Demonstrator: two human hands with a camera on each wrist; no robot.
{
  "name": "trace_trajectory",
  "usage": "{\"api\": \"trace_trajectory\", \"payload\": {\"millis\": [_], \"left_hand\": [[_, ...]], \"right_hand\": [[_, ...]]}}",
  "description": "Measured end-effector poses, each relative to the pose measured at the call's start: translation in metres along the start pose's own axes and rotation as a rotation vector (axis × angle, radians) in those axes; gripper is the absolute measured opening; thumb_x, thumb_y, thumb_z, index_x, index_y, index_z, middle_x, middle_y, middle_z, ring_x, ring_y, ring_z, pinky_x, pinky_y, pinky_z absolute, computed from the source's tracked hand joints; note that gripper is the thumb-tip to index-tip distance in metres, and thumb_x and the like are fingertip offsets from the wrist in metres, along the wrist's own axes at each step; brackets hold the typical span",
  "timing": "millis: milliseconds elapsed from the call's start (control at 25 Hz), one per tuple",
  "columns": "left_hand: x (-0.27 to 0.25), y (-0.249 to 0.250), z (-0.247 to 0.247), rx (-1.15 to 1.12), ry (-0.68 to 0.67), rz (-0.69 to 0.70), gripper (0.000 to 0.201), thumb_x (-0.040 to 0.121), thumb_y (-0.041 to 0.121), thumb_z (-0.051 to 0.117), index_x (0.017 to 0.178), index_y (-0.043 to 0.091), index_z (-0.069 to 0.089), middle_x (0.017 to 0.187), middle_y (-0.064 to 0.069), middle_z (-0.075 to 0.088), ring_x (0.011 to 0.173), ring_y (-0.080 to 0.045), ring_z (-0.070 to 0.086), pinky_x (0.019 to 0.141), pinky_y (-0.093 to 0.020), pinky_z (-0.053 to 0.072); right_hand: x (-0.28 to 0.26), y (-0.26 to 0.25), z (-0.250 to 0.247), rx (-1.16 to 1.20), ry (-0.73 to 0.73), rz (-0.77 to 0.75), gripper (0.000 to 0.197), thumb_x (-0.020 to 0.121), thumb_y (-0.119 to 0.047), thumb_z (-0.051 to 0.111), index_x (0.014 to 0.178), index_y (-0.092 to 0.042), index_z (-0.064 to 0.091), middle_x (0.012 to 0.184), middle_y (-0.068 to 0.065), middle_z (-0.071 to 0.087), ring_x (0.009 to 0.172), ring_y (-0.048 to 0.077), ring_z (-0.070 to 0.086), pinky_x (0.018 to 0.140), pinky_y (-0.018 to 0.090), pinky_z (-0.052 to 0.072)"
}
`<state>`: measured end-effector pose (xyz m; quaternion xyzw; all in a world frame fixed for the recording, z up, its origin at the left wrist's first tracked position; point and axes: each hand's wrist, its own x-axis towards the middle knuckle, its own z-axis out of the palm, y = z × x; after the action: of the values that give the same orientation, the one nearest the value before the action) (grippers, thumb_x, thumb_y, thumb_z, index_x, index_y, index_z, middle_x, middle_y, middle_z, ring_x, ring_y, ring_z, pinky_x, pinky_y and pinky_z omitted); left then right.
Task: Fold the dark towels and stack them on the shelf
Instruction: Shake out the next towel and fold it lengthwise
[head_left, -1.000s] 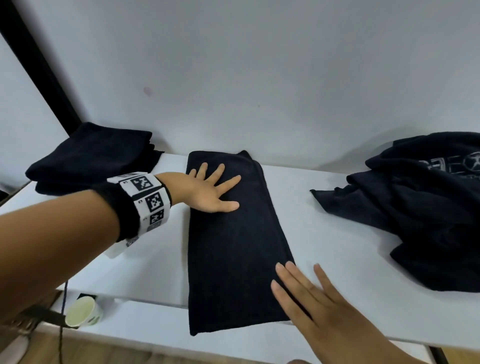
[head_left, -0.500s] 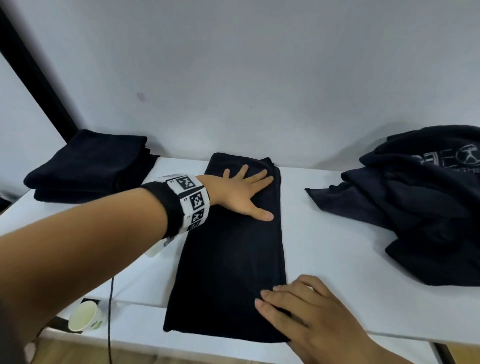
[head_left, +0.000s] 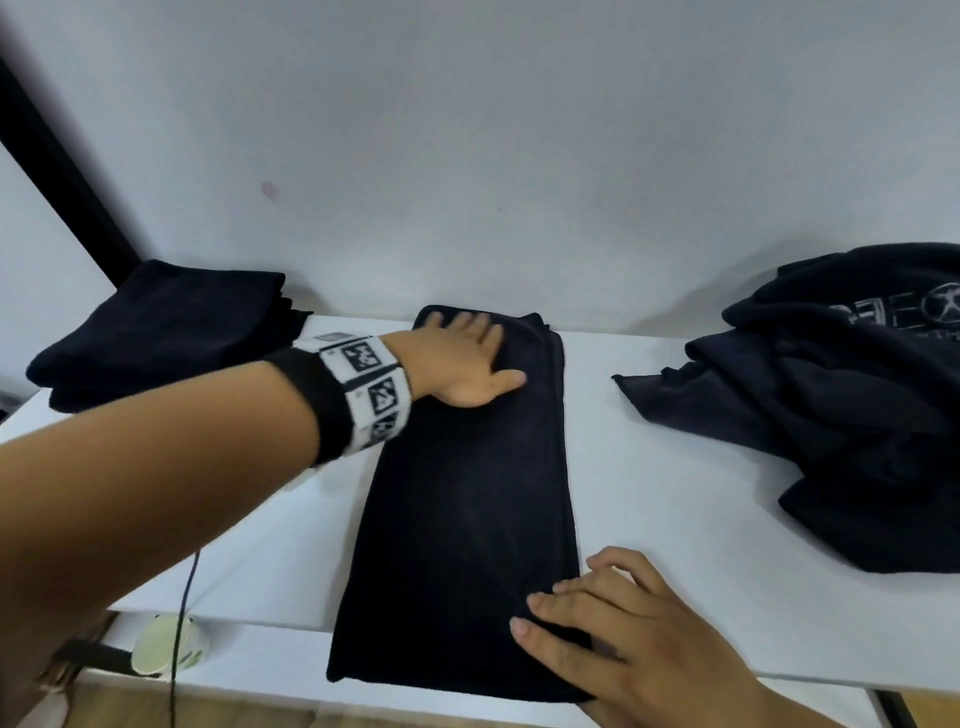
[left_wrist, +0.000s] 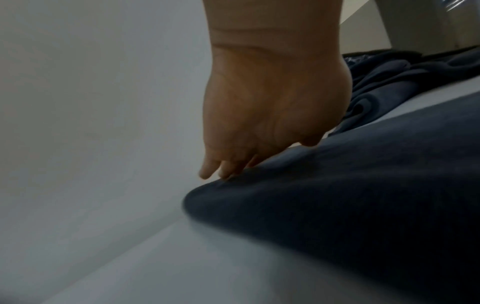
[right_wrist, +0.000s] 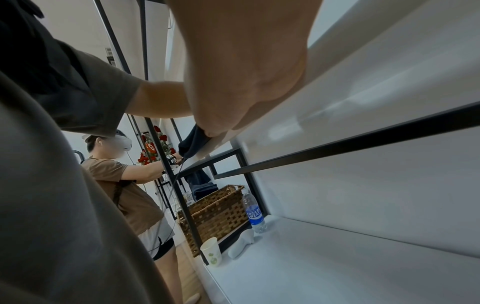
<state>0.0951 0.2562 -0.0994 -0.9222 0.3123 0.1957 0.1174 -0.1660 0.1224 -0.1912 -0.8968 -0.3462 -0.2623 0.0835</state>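
A dark towel (head_left: 467, 499), folded into a long strip, lies across the white shelf (head_left: 675, 493), its near end hanging over the front edge. My left hand (head_left: 483, 358) lies flat on the far end, fingers straight; in the left wrist view its fingertips (left_wrist: 207, 172) touch the towel (left_wrist: 350, 205) near the far edge. At the near right corner, my right hand (head_left: 587, 618) grips the towel with bent fingers. In the right wrist view the dark cloth (right_wrist: 192, 144) hangs below the right hand (right_wrist: 246, 72). Folded dark towels (head_left: 166, 332) are stacked at the left.
A loose heap of dark towels (head_left: 841, 405) fills the shelf's right side. A wall closes the back, and a black post (head_left: 62, 171) stands at the left. A paper cup (head_left: 166, 649) and a thin cable (head_left: 182, 597) are on the lower shelf. Another person (right_wrist: 124, 185) stands beyond.
My left hand has slid up the towel to its far end. My right hand's fingers, flat a second ago, have curled on the near right corner.
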Motion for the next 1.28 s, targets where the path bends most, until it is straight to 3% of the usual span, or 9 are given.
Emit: {"api": "trace_trajectory", "payload": {"millis": [160, 240, 360, 600, 760, 1000, 1080, 1160, 1280], "left_hand": [[0.024, 0.056, -0.005, -0.087, 0.000, 0.176, 0.084, 0.095, 0.068, 0.021, 0.157, 0.016, -0.005, 0.165, 0.003, -0.015, 0.151, -0.029, -0.013, 0.121, -0.056, 0.001], [0.031, 0.059, -0.004, -0.076, -0.011, 0.179, 0.087, 0.093, 0.072, 0.022, 0.157, 0.022, -0.007, 0.164, 0.008, -0.018, 0.150, -0.029, -0.018, 0.119, -0.061, -0.002], [0.022, 0.046, -0.014, -0.151, -0.056, 0.215, 0.085, 0.093, 0.072, 0.021, 0.156, 0.024, -0.010, 0.163, 0.008, -0.021, 0.150, -0.023, -0.018, 0.120, -0.055, -0.004], [-0.051, -0.016, 0.004, 0.012, -0.035, 0.144, 0.084, 0.094, 0.068, 0.014, 0.156, 0.016, -0.009, 0.163, -0.002, -0.020, 0.149, -0.019, -0.022, 0.122, -0.048, -0.007], [-0.103, -0.025, 0.063, 0.044, -0.040, 0.155, 0.087, 0.088, 0.071, 0.003, 0.153, 0.019, -0.021, 0.160, 0.002, -0.028, 0.146, -0.015, -0.029, 0.122, -0.046, -0.010], [-0.154, -0.022, 0.080, 0.024, 0.010, 0.175, 0.086, 0.085, 0.072, -0.003, 0.151, 0.021, -0.025, 0.159, 0.004, -0.031, 0.144, -0.009, -0.032, 0.121, -0.044, -0.012], [-0.193, -0.020, 0.101, -0.010, -0.006, 0.258, 0.091, 0.088, 0.078, 0.008, 0.152, 0.022, -0.024, 0.157, 0.006, -0.036, 0.142, -0.006, -0.036, 0.119, -0.042, -0.016], [-0.209, -0.018, 0.130, 0.009, 0.146, 0.313, 0.102, 0.085, 0.084, 0.024, 0.156, 0.018, -0.010, 0.163, 0.001, -0.022, 0.149, -0.014, -0.023, 0.119, -0.045, -0.010], [-0.198, -0.019, 0.153, 0.083, 0.293, 0.320, 0.095, 0.084, 0.057, 0.056, 0.157, 0.014, 0.014, 0.165, -0.008, 0.014, 0.152, -0.026, 0.007, 0.116, -0.050, 0.014]], "right_hand": [[-0.001, -0.002, 0.001, 0.021, 0.011, 0.026, 0.035, 0.090, -0.019, 0.053, 0.120, -0.033, 0.066, 0.108, -0.011, 0.072, 0.095, 0.008, 0.065, 0.094, 0.035, 0.044], [0.000, -0.001, -0.001, 0.036, 0.006, 0.043, 0.036, 0.091, -0.020, 0.051, 0.122, -0.034, 0.064, 0.109, -0.011, 0.072, 0.095, 0.008, 0.065, 0.095, 0.035, 0.044], [-0.001, -0.002, -0.004, 0.062, -0.028, 0.055, 0.041, 0.091, -0.019, 0.045, 0.126, -0.034, 0.062, 0.112, -0.011, 0.070, 0.099, 0.008, 0.063, 0.096, 0.034, 0.043], [-0.005, 0.000, -0.006, 0.132, -0.072, 0.084, 0.060, 0.067, -0.015, 0.070, 0.125, -0.031, 0.064, 0.123, -0.014, 0.066, 0.108, 0.007, 0.060, 0.101, 0.035, 0.041], [-0.004, 0.003, -0.008, 0.172, -0.077, 0.108, 0.054, 0.073, -0.020, 0.065, 0.126, -0.033, 0.059, 0.121, -0.015, 0.067, 0.108, 0.006, 0.059, 0.101, 0.038, 0.041], [-0.006, 0.003, -0.013, 0.166, -0.133, 0.120, 0.054, 0.075, -0.023, 0.065, 0.126, -0.036, 0.058, 0.127, -0.013, 0.061, 0.112, 0.008, 0.055, 0.102, 0.039, 0.039], [-0.005, 0.001, -0.014, 0.212, -0.130, 0.119, 0.053, 0.075, -0.020, 0.066, 0.124, -0.037, 0.060, 0.130, -0.012, 0.056, 0.114, 0.012, 0.054, 0.101, 0.040, 0.040], [-0.004, -0.002, -0.017, 0.239, -0.138, 0.099, 0.053, 0.075, -0.016, 0.066, 0.123, -0.036, 0.061, 0.138, -0.008, 0.051, 0.125, 0.016, 0.051, 0.100, 0.044, 0.042], [0.000, 0.002, -0.025, 0.320, -0.158, 0.070, 0.043, 0.091, -0.018, 0.055, 0.131, -0.033, 0.056, 0.148, -0.003, 0.044, 0.138, 0.018, 0.044, 0.107, 0.048, 0.040]]}}
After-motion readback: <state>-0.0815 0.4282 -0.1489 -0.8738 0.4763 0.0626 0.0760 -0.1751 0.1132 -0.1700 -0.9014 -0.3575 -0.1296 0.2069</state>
